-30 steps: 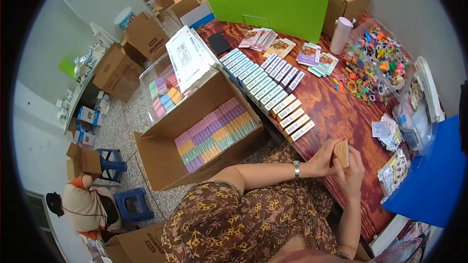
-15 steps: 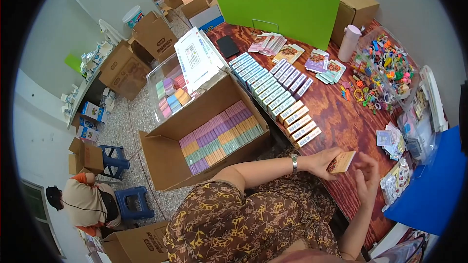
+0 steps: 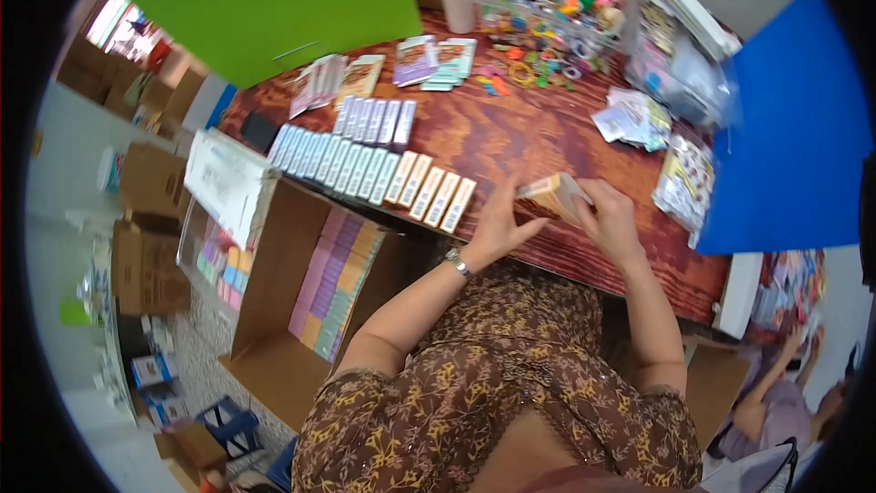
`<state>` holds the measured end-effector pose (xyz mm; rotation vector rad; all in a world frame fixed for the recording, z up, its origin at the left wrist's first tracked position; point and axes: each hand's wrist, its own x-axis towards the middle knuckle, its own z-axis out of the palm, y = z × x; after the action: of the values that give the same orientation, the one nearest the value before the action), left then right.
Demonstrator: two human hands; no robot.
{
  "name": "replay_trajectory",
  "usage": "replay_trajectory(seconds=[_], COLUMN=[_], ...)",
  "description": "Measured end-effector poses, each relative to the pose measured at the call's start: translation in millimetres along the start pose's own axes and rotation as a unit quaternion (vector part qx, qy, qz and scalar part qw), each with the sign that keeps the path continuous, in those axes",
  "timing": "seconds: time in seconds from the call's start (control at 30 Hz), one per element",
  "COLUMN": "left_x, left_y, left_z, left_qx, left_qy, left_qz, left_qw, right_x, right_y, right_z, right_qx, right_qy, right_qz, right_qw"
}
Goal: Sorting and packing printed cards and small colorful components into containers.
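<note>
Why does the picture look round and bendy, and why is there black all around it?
Head view: a fisheye lens bends straight lines, so the dark red wooden table curves toward the rim, and black corners frame the round image. The light is even, with little glare. The small tan cardboard box between the left hand and right hand looks slightly soft.

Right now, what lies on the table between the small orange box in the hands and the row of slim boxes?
In the head view, only the left hand and bare wood lie between the orange box and the row of slim boxes.
</note>
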<state>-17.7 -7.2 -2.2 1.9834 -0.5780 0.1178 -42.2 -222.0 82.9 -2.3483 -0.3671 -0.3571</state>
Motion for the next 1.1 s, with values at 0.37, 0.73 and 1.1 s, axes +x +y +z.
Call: replay_trajectory(seconds=[0.37,0.73,1.1], left_x=[6.3,0.6,22.8], left_y=[-19.8,-36.7,-29.2], left_z=[40.3,46.4,34.3], left_qx=[0.077,0.009,-0.111], left_qy=[-0.006,0.016,0.014], left_qz=[0.043,-0.036,-0.1], left_qw=[0.996,0.999,0.989], right_x=[2.8,81.8,72.2], right_y=[15.6,182.2,219.1], right_z=[18.0,-9.2,-24.0], right_qx=[0.081,-0.327,-0.16], right_qy=[-0.066,-0.009,0.153], right_qz=[0.011,0.29,0.166], right_qw=[0.994,0.9,0.961])
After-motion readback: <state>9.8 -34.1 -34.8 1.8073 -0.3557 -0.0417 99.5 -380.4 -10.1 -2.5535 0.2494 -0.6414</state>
